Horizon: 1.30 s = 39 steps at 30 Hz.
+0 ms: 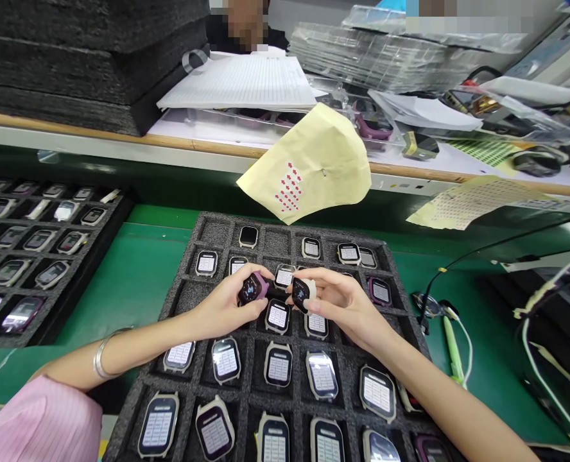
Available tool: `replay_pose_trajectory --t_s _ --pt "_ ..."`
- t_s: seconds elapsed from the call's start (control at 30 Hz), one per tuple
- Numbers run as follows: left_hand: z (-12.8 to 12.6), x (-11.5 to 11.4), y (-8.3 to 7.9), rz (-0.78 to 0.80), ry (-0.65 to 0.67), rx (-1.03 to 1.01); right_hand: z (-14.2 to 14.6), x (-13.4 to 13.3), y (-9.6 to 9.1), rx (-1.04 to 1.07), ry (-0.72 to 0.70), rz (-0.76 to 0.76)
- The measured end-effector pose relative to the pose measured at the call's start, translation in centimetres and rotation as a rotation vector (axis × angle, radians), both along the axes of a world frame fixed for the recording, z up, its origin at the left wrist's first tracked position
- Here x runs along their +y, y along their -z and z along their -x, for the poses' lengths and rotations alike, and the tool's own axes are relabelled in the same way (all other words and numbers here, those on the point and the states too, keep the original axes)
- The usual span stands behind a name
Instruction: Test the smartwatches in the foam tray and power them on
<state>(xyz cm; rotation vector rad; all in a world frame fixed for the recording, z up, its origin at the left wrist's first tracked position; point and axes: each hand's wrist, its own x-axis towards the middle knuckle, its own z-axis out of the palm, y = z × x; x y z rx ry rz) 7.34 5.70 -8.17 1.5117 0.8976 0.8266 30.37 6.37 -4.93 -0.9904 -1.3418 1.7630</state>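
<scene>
Pinched in my left hand (pixel 239 295) is a purple smartwatch (pixel 251 290) without a strap, its dark screen lit with a small display. My right hand (pixel 336 298) grips a beige smartwatch (pixel 303 293), also with a dark lit face. Both watches are held up over a black foam tray (pixel 183 298) divided into square compartments. Many compartments hold watches with white grid screens, such as a beige-cased watch (pixel 278 364) below my hands. A watch with a blank dark screen (pixel 249 237) sits in the back row. My hands cover part of the middle rows.
Another foam tray (pixel 49 292) of watches lies on the left of the green table (pixel 106 269). A shelf edge (pixel 208 153) runs behind, with black foam blocks (pixel 92 64), papers (pixel 241 83) and a hanging yellow sheet (pixel 318 167). Cables and a green pen-like tool (pixel 452 350) lie right. A person is beyond.
</scene>
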Motion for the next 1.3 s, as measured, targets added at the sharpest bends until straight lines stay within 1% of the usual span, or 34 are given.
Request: replay_pose_trajectory --t_s 0.1,0.27,0.5,0.67,0.87,1.0,1.23,1.3 --pt "-0.03 -0.18 0.1 0.016 0.028 -0.015 -0.07 -0.07 0.09 0.011 -0.019 0.005" --pt "-0.17 -0.14 0.17 0.009 -0.029 -0.025 0.04 -0.09 0.19 0.046 -0.055 0.031" --pt "-0.06 0.03 0.31 0.012 -0.014 -0.015 0.01 -0.06 0.42 -0.036 -0.023 0.022" --pt "-0.07 0.11 0.15 -0.015 -0.048 0.029 -0.13 -0.06 0.66 -0.037 -0.04 0.008" --pt "0.01 0.01 0.33 -0.042 -0.032 0.007 -0.15 -0.15 0.74 -0.057 -0.053 0.003" --pt "0.11 -0.22 0.46 -0.049 0.01 -0.033 -0.16 -0.28 0.54 -0.054 -0.057 0.002" --pt "0.13 -0.3 0.16 -0.023 0.012 -0.054 -0.09 -0.44 0.06 0.0 -0.085 0.02" --pt "-0.07 -0.11 0.0 0.041 -0.023 -0.062 -0.07 -0.42 0.08 0.005 -0.085 0.034"
